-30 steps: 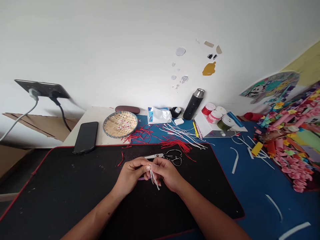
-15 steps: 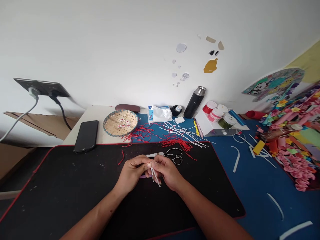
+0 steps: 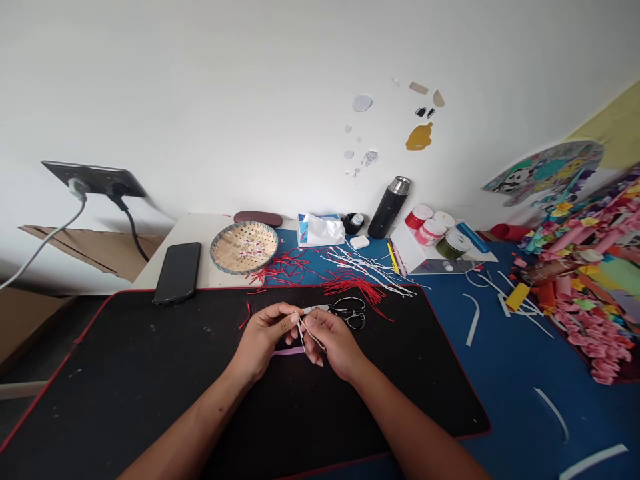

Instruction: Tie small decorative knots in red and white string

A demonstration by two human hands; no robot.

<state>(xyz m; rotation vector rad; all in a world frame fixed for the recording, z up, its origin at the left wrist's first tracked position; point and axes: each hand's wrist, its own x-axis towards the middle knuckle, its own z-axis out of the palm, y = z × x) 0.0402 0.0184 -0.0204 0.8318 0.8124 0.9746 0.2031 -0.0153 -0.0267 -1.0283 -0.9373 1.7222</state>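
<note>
My left hand (image 3: pixel 264 337) and my right hand (image 3: pixel 334 341) meet over the middle of the black desk mat (image 3: pixel 150 373). Both pinch a thin white cord (image 3: pixel 306 329) between fingertips, its ends hanging down between the hands. A short pink strip (image 3: pixel 289 351) lies on the mat just under my hands. Black-handled scissors (image 3: pixel 345 311) lie right behind my right hand. Bundles of red cords (image 3: pixel 353 288) and white cords (image 3: pixel 367 267) are spread beyond the scissors.
A woven basket (image 3: pixel 243 247) and a black phone (image 3: pixel 178 272) sit at the back left. A tissue box (image 3: pixel 320 230), a black flask (image 3: pixel 389 207), red-lidded tubs (image 3: pixel 425 225) and a heap of coloured paper craft (image 3: pixel 585 267) fill the back and right. White strips (image 3: pixel 472 319) lie on the blue cloth.
My hands stayed together on the white cord and shifted slightly up the mat; the cord's loose ends sit higher between the fingers, and the pink strip shows more beneath them.
</note>
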